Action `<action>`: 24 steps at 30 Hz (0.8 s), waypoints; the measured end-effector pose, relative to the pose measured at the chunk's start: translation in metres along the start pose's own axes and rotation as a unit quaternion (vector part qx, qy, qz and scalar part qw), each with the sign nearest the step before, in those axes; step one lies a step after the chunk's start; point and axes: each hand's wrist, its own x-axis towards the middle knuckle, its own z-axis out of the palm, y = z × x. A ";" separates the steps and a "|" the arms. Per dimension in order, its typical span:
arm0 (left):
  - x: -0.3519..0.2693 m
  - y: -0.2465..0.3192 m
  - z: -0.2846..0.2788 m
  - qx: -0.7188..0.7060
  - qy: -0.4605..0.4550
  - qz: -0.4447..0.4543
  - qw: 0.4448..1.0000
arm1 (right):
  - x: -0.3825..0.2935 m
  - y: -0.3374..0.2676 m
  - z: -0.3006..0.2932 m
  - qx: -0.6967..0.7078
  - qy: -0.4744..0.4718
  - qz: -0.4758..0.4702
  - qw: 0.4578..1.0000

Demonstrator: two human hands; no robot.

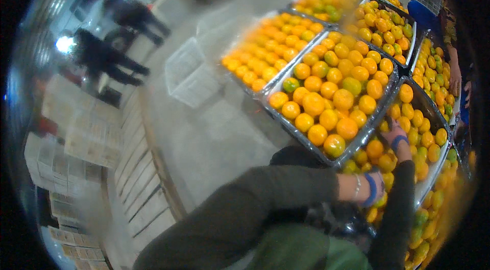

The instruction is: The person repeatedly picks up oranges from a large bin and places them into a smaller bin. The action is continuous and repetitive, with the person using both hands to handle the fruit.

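Both my hands reach to the right, among loose orange and green-tinged mandarins. My right hand, in what looks like a thin glove with a blue cuff, is down at the mandarins beside the raised wall of a full crate. Its fingertips touch fruit, but whether they grip one is unclear. Nearer my body is my left hand, with a blue cuff and a beaded bracelet at the wrist. Its fingers are mostly hidden. Just beyond stands a film-lined crate of mandarins, heaped with fruit.
More mandarin crates stand behind and to the right. Another person's hand rests at a crate at the far right. An empty translucent crate sits on the floor. Left are a slatted pallet, stacked boxes and two standing people.
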 end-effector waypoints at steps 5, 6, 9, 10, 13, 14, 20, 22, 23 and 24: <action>0.018 0.003 0.012 0.012 -0.014 -0.015 1.000 | 0.019 0.024 0.023 0.158 -0.001 -0.006 0.987; 0.020 0.003 0.014 0.051 -0.024 0.021 0.998 | 0.025 0.031 0.030 0.117 0.023 0.000 0.993; 0.016 -0.001 0.018 0.035 -0.013 0.051 0.998 | 0.043 0.054 0.057 0.227 0.099 -0.098 0.964; 0.014 -0.002 0.018 0.022 -0.021 0.033 0.999 | 0.047 0.064 0.064 0.138 0.080 -0.034 0.987; 0.007 -0.004 0.015 0.031 -0.017 0.029 0.999 | 0.057 0.085 0.088 0.286 0.136 -0.068 0.946; 0.005 -0.005 0.014 0.022 -0.014 0.027 0.999 | 0.061 0.090 0.094 0.216 0.152 -0.112 0.958; 0.014 0.000 0.021 0.017 0.049 0.050 0.997 | 0.099 0.131 0.115 -0.016 0.141 -0.136 0.981; 0.021 0.003 0.026 0.030 0.063 0.057 0.996 | 0.120 0.149 0.119 -0.057 0.142 -0.138 0.979; 0.024 0.005 0.028 0.047 0.049 0.064 0.996 | 0.132 0.159 0.119 -0.080 0.142 -0.139 0.977; 0.026 0.006 0.029 0.040 0.055 0.065 0.996 | 0.142 0.169 0.121 -0.105 0.140 -0.142 0.974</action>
